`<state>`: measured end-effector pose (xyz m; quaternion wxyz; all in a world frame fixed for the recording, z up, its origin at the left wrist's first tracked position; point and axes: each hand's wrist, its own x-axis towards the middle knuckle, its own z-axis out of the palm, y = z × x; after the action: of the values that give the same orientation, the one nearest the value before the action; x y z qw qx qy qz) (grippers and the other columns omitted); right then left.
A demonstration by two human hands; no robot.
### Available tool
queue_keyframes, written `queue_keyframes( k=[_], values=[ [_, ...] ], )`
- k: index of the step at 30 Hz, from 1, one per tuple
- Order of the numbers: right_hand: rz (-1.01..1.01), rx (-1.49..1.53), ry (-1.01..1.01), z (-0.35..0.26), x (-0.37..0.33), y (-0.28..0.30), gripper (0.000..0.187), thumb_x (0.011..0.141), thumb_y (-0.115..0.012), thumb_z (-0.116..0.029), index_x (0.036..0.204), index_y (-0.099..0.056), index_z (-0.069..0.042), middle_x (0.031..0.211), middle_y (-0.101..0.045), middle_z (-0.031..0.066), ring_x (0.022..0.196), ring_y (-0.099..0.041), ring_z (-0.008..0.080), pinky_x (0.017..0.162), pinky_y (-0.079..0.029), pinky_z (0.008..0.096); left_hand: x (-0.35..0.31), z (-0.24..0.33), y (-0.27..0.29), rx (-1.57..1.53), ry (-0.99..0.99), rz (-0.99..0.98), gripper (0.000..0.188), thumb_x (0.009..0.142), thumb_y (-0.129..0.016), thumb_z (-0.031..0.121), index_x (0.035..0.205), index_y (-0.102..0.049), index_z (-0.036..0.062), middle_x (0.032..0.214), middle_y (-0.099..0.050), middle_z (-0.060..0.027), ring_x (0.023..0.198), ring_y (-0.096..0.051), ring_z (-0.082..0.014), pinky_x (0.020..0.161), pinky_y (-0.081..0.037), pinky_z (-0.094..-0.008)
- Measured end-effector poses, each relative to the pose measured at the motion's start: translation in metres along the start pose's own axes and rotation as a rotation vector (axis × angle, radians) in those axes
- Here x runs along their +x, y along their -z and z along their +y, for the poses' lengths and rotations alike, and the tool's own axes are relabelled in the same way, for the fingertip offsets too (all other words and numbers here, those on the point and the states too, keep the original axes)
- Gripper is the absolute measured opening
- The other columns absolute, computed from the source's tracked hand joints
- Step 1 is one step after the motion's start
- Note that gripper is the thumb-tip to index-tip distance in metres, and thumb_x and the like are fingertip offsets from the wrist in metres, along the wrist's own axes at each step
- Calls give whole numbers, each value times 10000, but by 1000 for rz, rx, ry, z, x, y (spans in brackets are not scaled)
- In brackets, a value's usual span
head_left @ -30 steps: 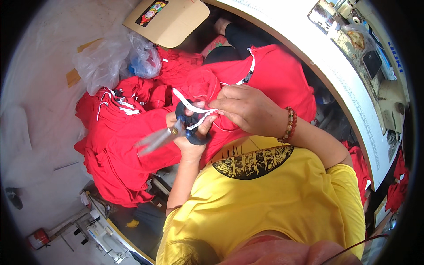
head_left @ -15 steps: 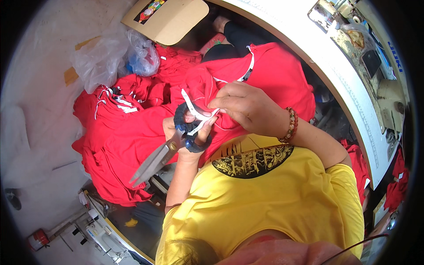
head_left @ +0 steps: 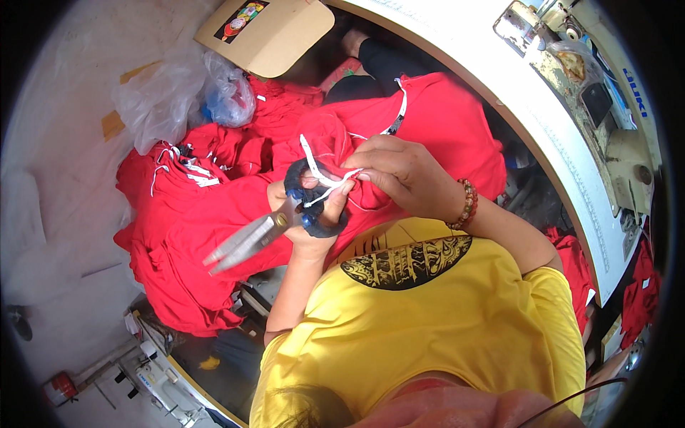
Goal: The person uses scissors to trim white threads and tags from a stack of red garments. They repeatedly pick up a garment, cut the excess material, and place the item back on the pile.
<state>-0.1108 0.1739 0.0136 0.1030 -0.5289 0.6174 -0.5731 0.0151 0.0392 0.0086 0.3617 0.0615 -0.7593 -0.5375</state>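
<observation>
My left hand (head_left: 325, 196) is closed on a pair of scissors (head_left: 253, 237), its fingers through the dark wrapped handles. The blades point away to the left, slightly blurred. Between that hand's thumb and fingers runs a narrow white tape (head_left: 310, 153), one end sticking up. My right hand (head_left: 403, 175), with a beaded bracelet at its wrist, pinches the red garment (head_left: 449, 135) where the tape meets it, against the left fingertips. The exact grip there is partly hidden. Red fabric spreads over my lap and to the left.
Several white labels (head_left: 196, 171) lie on the red cloth at left. Clear plastic bags (head_left: 160, 107) and a cardboard flap (head_left: 285, 36) stand beyond. A white table (head_left: 528, 93) curves along the right, bearing a sewing machine (head_left: 628, 160) and a phone (head_left: 596, 104). Another sewing machine (head_left: 160, 381) is lower left.
The scissor blades have swung upward a little. The white tape has shifted between my fingers, and both hands have stayed close together at nearly the same place.
</observation>
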Motion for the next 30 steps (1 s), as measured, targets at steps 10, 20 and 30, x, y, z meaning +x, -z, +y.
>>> queue_keyframes(
  k=[10,20,30],
  values=[
    [-33,-90,61,-2,0,5,202,823,-537,-14,1011,-611,-9,939,-599,136,872,-581,309,772,-482,367,-1,-3,-3,61,-78,-8,437,722,-770,30,957,-401,36,890,-612,-128,795,-647,-182,681,-522,-277],
    [-22,22,-28,1,14,13,503,695,-746,-148,1142,-577,9,1086,-600,153,997,-587,285,848,-472,352,26,-3,-24,-155,282,20,403,713,-743,-48,963,-440,43,847,-545,-29,736,-562,-91,629,-481,-229],
    [-52,107,-151,20,7,26,296,800,-650,-104,1072,-622,8,887,-569,99,823,-548,192,746,-442,291,34,-7,-35,-147,249,-10,330,757,-731,-1,961,-472,26,835,-606,-70,730,-608,-120,652,-473,-231]
  ],
)
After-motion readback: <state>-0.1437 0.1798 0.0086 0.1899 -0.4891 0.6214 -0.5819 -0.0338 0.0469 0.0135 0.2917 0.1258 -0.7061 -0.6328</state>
